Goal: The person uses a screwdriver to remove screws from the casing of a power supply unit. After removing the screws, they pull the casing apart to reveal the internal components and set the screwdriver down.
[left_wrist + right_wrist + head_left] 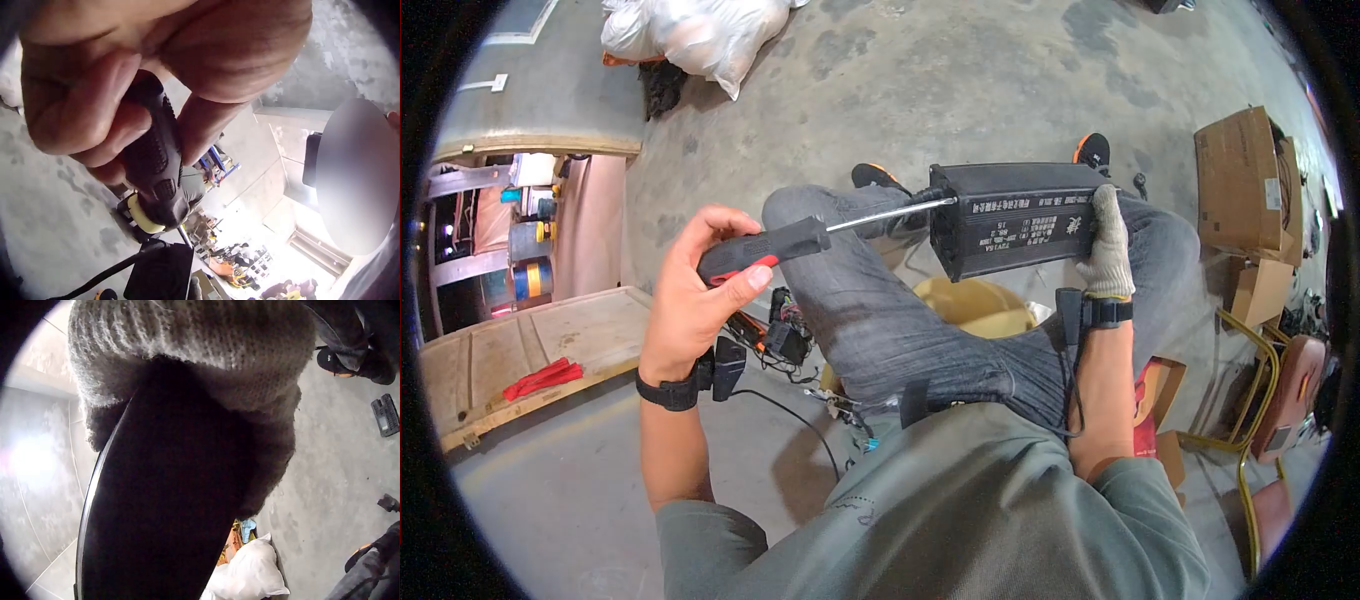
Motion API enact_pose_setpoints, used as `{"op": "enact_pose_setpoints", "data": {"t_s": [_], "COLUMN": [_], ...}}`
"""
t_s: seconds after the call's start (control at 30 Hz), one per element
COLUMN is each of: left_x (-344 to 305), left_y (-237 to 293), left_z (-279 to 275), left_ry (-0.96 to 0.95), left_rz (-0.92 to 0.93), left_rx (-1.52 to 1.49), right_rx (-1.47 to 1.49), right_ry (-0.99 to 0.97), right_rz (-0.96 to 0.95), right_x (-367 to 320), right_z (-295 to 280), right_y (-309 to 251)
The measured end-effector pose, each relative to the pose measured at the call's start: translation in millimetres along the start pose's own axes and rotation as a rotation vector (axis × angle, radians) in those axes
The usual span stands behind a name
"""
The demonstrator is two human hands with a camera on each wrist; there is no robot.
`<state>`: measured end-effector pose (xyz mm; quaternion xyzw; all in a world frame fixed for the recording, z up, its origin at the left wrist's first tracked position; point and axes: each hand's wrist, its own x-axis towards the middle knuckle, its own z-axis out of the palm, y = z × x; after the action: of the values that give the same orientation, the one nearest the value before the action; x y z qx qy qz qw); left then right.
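My bare left hand [687, 295] grips the black and red handle of a screwdriver [765, 250], the thumb laid along it. Its metal shaft [890, 213] runs right, the tip at the end face of a black metal power-supply box [1015, 215] with white printing marked 72V15A. On the far end of that box my right hand [1112, 245], in a pale knitted glove, holds it up over the lap. In the left wrist view fingers and thumb wrap the screwdriver handle [156, 150]. The glove [194, 344] clasps the dark box [162, 487] in the right wrist view.
A yellow bucket [970, 305] stands between the legs. Cables and small parts [785, 335] lie by the left knee. A wooden bench [520, 350] carries a red cloth [543, 379] at left. Cardboard boxes [1240, 185] and a gold-framed chair [1248, 440] stand at right.
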<state>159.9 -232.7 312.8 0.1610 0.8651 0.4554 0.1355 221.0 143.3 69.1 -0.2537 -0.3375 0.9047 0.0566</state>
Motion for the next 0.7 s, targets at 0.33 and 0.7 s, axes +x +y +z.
{"op": "enact_pose_setpoints", "data": {"t_s": [0.33,0.7], "left_x": [4.5,-3.4], "left_y": [15.7,-1.3], "left_z": [-5.3,20.2], "left_ry": [-0.116,-0.284], "left_rz": [-0.603,-0.227], "left_rx": [-0.413,0.058], "right_rx": [-0.023,0.094], "right_ry": [0.041,0.009], "right_rz": [-0.01,0.012], "right_x": [-0.5,-7.1], "right_z": [3.1,14.5], "right_y": [-1.4,-4.5]}}
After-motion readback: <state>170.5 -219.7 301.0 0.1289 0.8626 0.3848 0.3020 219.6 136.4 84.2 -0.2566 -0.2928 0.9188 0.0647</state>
